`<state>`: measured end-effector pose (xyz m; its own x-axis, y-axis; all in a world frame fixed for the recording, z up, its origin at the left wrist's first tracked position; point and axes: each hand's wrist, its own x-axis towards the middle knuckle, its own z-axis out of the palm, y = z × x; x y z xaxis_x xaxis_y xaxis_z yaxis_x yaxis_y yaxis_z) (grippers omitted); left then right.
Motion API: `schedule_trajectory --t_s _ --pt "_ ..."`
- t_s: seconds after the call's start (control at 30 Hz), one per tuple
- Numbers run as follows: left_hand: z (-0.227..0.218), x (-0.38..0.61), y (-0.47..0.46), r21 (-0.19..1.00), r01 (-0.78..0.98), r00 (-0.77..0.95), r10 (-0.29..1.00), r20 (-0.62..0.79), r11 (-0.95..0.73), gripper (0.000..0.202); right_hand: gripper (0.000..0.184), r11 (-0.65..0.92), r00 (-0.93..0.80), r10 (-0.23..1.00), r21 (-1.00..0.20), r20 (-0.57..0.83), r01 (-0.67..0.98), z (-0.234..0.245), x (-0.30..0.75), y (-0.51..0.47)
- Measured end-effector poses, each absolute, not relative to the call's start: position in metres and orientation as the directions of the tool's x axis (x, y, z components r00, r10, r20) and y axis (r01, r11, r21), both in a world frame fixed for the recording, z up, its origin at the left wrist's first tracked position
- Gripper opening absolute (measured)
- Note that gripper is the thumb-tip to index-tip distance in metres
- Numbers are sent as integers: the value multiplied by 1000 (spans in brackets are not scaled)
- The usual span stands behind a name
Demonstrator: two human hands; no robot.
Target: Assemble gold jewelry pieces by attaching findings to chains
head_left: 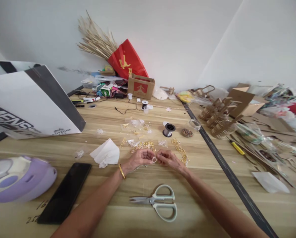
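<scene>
Both my hands meet at the middle of the wooden table. My left hand, with a gold bangle on the wrist, pinches a small ring between its fingertips. My right hand is curled closed right beside it, its fingertips touching the same small ring. Just beyond the hands lie a heap of gold chain and a longer gold chain. A spool of thin wire stands farther back.
Pale green scissors lie near me, a black phone and a purple device at left, a crumpled tissue. A white shopping bag stands left. Cardboard pieces and boxes crowd the right table.
</scene>
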<state>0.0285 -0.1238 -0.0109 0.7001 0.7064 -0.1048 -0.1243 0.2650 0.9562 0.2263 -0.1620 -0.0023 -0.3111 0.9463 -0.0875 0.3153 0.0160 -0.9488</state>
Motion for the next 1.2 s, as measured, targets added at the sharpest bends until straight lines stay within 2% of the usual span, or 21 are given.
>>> schedule_trajectory --t_s 0.17,0.43,0.63,0.7,0.8,0.87,0.93,1.03,1.07,1.2 --pt "-15 34 -126 959 -131 715 694 -85 252 39 39 -66 -257 959 -975 -121 212 -5 223 -175" --pt "-23 37 -128 999 -29 660 751 -12 42 28 39 -175 -215 962 -985 -170 0 -11 213 -177" --pt "-20 35 -128 1000 15 644 765 9 -25 25 38 -220 -177 964 -969 -199 -109 -18 208 -176" --pt "-19 34 -128 999 37 611 792 4 -33 24 37 -199 -170 967 -979 -190 -37 -18 211 -179" --pt "-19 35 -127 1000 28 565 824 -24 10 22 30 -69 -182 974 -946 -132 317 -9 221 -192" --pt "-19 35 -126 999 -1 542 839 -45 54 22 21 51 -216 972 -819 -90 572 3 227 -209" --pt "-20 35 -125 995 -26 516 854 -71 98 22 18 135 -270 958 -670 -101 730 16 229 -229" --pt "-20 36 -124 986 -49 462 879 -116 156 24 25 245 -404 895 -552 -186 797 32 224 -257" --pt "-19 36 -124 984 -58 447 885 -126 169 25 34 287 -451 867 -529 -210 799 35 221 -265" --pt "-18 38 -124 984 -74 401 908 -121 164 27 58 427 -514 833 -354 -204 832 30 207 -284"
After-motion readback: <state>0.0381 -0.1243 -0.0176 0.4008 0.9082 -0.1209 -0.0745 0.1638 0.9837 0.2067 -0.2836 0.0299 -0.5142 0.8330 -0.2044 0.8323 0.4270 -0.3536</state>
